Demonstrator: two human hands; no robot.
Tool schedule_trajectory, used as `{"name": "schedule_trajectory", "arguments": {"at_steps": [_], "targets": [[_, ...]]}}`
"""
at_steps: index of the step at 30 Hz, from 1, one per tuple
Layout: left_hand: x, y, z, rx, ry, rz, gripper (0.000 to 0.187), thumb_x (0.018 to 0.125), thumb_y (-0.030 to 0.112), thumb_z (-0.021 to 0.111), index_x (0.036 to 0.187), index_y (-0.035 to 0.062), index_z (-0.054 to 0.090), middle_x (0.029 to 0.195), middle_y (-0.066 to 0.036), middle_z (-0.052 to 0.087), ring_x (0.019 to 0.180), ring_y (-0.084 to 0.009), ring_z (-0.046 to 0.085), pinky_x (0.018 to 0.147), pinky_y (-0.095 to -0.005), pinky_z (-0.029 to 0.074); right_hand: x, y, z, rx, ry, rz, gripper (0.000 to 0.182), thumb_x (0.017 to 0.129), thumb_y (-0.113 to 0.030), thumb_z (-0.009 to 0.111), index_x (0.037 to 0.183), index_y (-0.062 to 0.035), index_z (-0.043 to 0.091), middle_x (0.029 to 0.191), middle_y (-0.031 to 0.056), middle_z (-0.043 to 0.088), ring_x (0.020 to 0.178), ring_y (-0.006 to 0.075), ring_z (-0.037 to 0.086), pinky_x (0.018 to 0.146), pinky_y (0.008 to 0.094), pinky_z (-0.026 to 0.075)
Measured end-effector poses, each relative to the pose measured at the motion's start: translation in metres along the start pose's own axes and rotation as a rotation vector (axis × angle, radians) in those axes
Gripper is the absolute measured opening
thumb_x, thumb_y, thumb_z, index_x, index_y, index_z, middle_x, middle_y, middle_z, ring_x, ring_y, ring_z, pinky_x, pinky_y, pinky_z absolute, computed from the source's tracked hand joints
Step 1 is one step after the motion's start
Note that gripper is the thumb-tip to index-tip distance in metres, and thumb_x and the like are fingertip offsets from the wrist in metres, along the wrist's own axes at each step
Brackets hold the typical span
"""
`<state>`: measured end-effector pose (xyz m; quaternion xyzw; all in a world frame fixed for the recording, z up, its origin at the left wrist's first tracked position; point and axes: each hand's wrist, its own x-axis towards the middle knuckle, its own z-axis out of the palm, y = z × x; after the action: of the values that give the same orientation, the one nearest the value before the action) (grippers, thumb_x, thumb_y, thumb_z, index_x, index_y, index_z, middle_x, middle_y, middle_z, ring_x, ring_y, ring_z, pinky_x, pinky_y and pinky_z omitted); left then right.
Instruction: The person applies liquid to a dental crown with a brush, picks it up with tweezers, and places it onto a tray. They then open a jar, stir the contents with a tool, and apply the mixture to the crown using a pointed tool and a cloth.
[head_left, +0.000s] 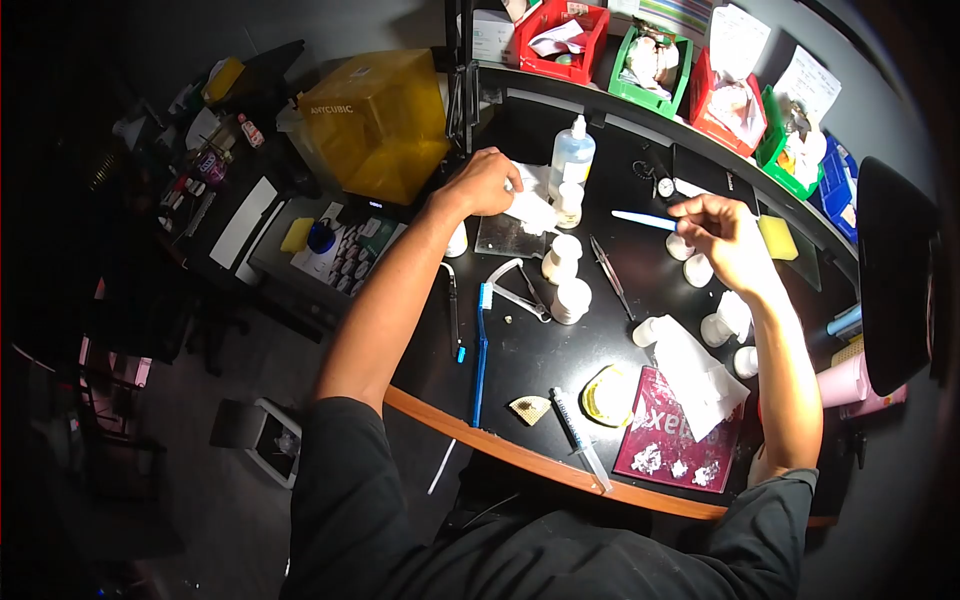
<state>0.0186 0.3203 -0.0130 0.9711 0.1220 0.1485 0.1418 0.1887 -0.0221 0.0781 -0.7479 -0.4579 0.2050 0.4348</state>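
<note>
The single view comes from a camera worn on the person's head, facing forward and steeply down past the dark short-sleeved shirt [560, 550] at the bottom edge. Both bare hands, the left hand [483, 183] and the right hand [718, 230], fall above centre, beyond the near edge of the black, wood-edged worktop [535, 365]. The wide lens curves that edge and reaches the dim grey floor [240, 520] at left.

The right hand [727, 242] covers one end of the slim pale-blue stick [642, 219] right of centre; print on the upper-right white paper slips [808, 84] is illegibly small.
</note>
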Motion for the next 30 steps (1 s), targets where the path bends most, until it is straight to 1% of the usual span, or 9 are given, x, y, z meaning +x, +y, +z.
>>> {"name": "schedule_trajectory", "arguments": {"at_steps": [5,8,12,15,19,21,24,25,30], "targets": [[0.022,0.027,-0.007,-0.137,0.113,-0.171,0.045,0.082,0.018,0.082,0.123,0.0039,0.072,0.121,-0.021,0.071,0.112,-0.0345,0.069,0.099,-0.0422,0.055,-0.022,0.007,-0.013,0.08,0.062,-0.034,0.014,0.098,-0.004,0.065,0.11,0.0004,0.071,0.088,0.0035,0.072,0.078,0.0065,0.062,0.07,0.0243,0.048],[0.045,0.051,0.015,-0.239,0.299,-0.273,0.073,0.076,0.028,0.09,0.135,-0.003,0.059,0.124,-0.02,0.071,0.117,-0.0319,0.069,0.102,-0.0413,0.055,-0.03,-0.001,-0.014,0.179,0.03,0.068,0.014,0.1,-0.004,0.065,0.111,0.0002,0.07,0.089,0.0029,0.07,0.074,0.0061,0.06,0.065,0.0236,0.048],[0.065,0.065,0.025,-0.294,0.172,-0.327,0.066,0.074,0.029,0.092,0.126,-0.0008,0.064,0.121,-0.021,0.073,0.116,-0.034,0.07,0.102,-0.0427,0.055,-0.032,0.006,-0.011,0.264,0.039,0.089,0.011,0.101,-0.005,0.065,0.11,0.0015,0.069,0.088,0.0029,0.068,0.067,0.0057,0.054,0.061,0.023,0.044],[0.072,0.061,0.028,-0.247,0.215,-0.294,0.061,0.075,0.028,0.092,0.122,-0.0004,0.064,0.119,-0.022,0.073,0.115,-0.0364,0.07,0.101,-0.044,0.055,-0.035,0.003,-0.008,0.231,0.034,0.08,0.009,0.101,-0.003,0.065,0.107,0.0014,0.07,0.085,0.0023,0.066,0.062,0.0049,0.048,0.057,0.023,0.039],[0.064,0.052,0.031,-0.292,0.436,-0.255,0.054,0.076,0.027,0.091,0.114,0.0009,0.062,0.112,-0.022,0.073,0.11,-0.0387,0.071,0.096,-0.0448,0.055,-0.042,0.001,-0.004,0.154,0.084,0.086,0.011,0.101,-0.007,0.067,0.108,0.0007,0.071,0.085,0.0008,0.068,0.066,0.004,0.05,0.06,0.023,0.04],[0.047,0.056,0.011,-0.391,0.555,-0.153,0.048,0.076,0.02,0.089,0.109,0.0009,0.061,0.108,-0.018,0.073,0.101,-0.0295,0.072,0.093,-0.0408,0.055,-0.042,0.004,-0.004,0.136,0.074,0.088,0.011,0.101,-0.009,0.067,0.109,-0.0016,0.071,0.084,-0.0015,0.066,0.067,0.0037,0.049,0.061,0.0227,0.039],[0.018,0.057,-0.009,-0.756,0.671,0.011,0.049,0.08,0.011,0.085,0.116,-0.0006,0.054,0.113,-0.014,0.069,0.103,-0.019,0.068,0.092,-0.037,0.054,-0.039,0.005,0.002,0.257,0.082,0.042,0.008,0.101,-0.012,0.064,0.102,-0.005,0.067,0.081,-0.0033,0.06,0.066,0.0041,0.046,0.06,0.0227,0.038],[0.011,0.048,-0.009,-0.863,0.721,0.098,0.05,0.081,0.014,0.084,0.112,0.0002,0.048,0.109,-0.016,0.067,0.099,-0.0249,0.069,0.09,-0.0411,0.056,-0.034,0.002,0.004,0.261,0.085,0.046,0.007,0.101,-0.013,0.064,0.101,-0.0059,0.066,0.08,-0.0037,0.058,0.065,0.0042,0.045,0.06,0.0227,0.037],[-0.066,0.043,-0.033,-0.851,0.814,0.038,0.052,0.086,0.02,0.072,0.127,-0.0038,0.051,0.116,-0.018,0.064,0.103,-0.0254,0.065,0.093,-0.0391,0.053,0.0,-0.025,0.038,0.25,0.05,0.1,0.019,0.099,-0.027,0.067,0.095,-0.0085,0.065,0.074,-0.0037,0.051,0.068,0.0058,0.045,0.06,0.0246,0.034]]}}
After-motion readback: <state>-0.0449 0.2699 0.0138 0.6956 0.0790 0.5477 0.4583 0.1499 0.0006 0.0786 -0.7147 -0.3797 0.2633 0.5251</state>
